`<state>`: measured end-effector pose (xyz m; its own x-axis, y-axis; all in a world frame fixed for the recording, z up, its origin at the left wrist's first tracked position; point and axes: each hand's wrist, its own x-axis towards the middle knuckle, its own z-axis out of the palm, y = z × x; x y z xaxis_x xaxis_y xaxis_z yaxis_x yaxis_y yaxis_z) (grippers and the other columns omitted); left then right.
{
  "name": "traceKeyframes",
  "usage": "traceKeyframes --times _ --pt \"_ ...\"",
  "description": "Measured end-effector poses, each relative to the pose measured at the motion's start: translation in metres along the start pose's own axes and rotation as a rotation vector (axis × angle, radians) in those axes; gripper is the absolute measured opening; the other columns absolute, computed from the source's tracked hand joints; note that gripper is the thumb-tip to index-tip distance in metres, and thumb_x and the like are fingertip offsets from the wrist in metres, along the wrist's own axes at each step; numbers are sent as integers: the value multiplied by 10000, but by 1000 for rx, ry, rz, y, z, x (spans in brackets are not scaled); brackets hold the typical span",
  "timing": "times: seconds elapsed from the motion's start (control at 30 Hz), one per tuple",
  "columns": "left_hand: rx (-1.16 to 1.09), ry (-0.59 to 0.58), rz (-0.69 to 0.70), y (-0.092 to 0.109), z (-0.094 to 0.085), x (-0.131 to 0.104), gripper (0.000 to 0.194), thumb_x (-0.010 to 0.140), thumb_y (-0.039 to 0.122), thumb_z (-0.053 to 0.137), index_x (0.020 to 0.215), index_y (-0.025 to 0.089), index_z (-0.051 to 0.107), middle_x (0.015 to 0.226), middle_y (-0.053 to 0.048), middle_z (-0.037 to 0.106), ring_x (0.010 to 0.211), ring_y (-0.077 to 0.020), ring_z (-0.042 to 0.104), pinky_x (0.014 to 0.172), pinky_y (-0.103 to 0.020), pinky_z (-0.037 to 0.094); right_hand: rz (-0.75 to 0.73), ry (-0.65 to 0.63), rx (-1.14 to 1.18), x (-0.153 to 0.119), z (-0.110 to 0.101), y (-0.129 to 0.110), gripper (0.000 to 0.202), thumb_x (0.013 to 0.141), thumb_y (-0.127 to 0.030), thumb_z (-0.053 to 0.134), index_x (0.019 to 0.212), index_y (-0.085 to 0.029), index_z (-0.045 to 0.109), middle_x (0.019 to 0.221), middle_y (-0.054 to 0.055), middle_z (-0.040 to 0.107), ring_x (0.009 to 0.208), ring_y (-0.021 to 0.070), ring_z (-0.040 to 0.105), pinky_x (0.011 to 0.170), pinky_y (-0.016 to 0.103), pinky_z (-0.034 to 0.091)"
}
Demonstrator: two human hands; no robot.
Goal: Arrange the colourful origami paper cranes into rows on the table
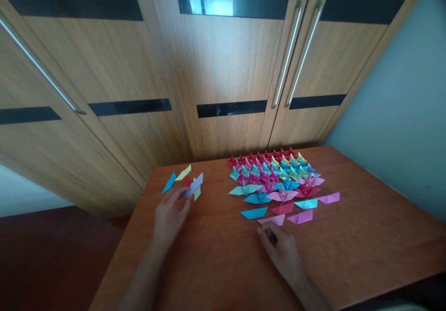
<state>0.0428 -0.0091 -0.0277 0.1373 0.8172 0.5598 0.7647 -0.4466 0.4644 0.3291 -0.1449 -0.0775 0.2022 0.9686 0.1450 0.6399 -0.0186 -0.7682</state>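
My left hand is over the left part of the table, its fingertips closed on a lavender folded paper strip. Close around it lie a blue folded paper, a pale yellow one, a partly covered red one and a yellow-green one. My right hand rests on the table with fingers curled in, and nothing shows in them. Its fingertips are right at the near edge of a pink folded paper; whether they touch it is hard to tell. Beside that lie blue and magenta folded papers.
Rows of small folded paper cranes in several colours stand toward the back of the brown wooden table. Wider-winged cranes form the front rows. Behind the table rises a wooden wardrobe with metal handles; a pale wall is at right.
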Motion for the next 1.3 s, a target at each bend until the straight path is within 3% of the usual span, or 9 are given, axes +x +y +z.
traceKeyframes --times 0.27,0.53,0.67,0.77,0.9,1.1,1.3 --pt "-281 -239 131 73 22 -25 106 822 178 545 884 225 617 996 -31 646 928 -167 624 847 -310 508 37 -15 178 2 -6 -9 288 880 -436 455 783 -209 603 671 -3 604 606 146 546 581 230 406" --pt "-484 -446 129 106 44 -54 179 801 118 550 920 228 626 1022 -39 633 955 -163 600 873 -292 478 126 -49 554 7 -1 -14 296 861 -466 484 784 -196 577 657 -20 534 547 116 463 517 222 370" --pt "-602 -537 -94 112 50 -59 326 743 118 599 1048 231 606 1025 -39 651 910 -175 603 777 -264 486 135 -112 605 7 1 -8 280 824 -454 549 729 -191 563 632 -26 523 552 113 463 521 220 362" --pt "-668 -633 -227 109 54 -61 239 781 203 585 1016 201 631 938 -38 676 809 -167 604 690 -240 464 153 -109 611 4 0 -6 272 825 -439 550 715 -190 558 626 -27 519 544 109 456 504 214 349" --pt "-709 -708 -273 104 58 -63 192 827 317 544 795 164 656 735 -14 646 677 -145 552 620 -225 413 139 -89 594 1 -2 -9 259 830 -426 542 730 -190 574 629 -27 511 558 112 461 501 210 356" --pt "-765 -732 -290 109 60 -69 253 828 380 542 733 164 635 668 -2 618 635 -138 530 593 -216 385 153 -17 567 -3 -4 -14 322 839 -484 505 735 -188 580 631 -17 505 573 125 463 496 214 366" --pt "-715 -679 -320 103 56 -66 253 831 373 527 717 172 630 666 2 615 624 -135 521 581 -216 365 255 124 597 -6 -29 13 306 814 -484 548 757 -185 573 641 -11 527 564 123 463 492 216 367"
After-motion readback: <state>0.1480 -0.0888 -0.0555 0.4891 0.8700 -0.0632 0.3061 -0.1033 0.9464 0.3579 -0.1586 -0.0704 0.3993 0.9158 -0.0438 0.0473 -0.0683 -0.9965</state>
